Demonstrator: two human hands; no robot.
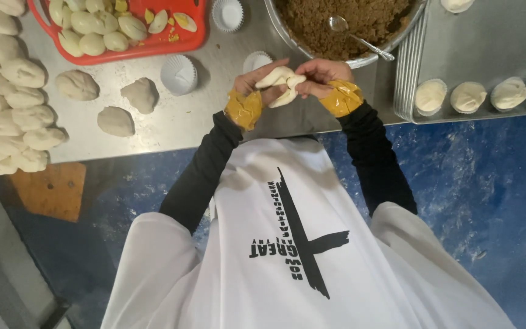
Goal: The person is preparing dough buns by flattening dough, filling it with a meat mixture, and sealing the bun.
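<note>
Both my hands meet over the steel table [214, 116], pinching one piece of pale dough [280, 83] between them. My left hand [255, 82] cups it from the left and my right hand [315, 76] presses it from the right. Each wrist wears a yellow band over a black sleeve. Just beyond my hands sits a large metal bowl [360, 60] of brown crumbly filling [348, 21] with a spoon [339, 24] in it.
A red tray [178, 44] of peeled halved eggs lies at the back left. Several dough balls [13, 97] crowd the left edge, three flattened ones [117, 120] nearer. White paper cups [179, 74] stand about. A metal tray [488, 52] at right holds filled pieces [468, 96]. Blue floor lies below.
</note>
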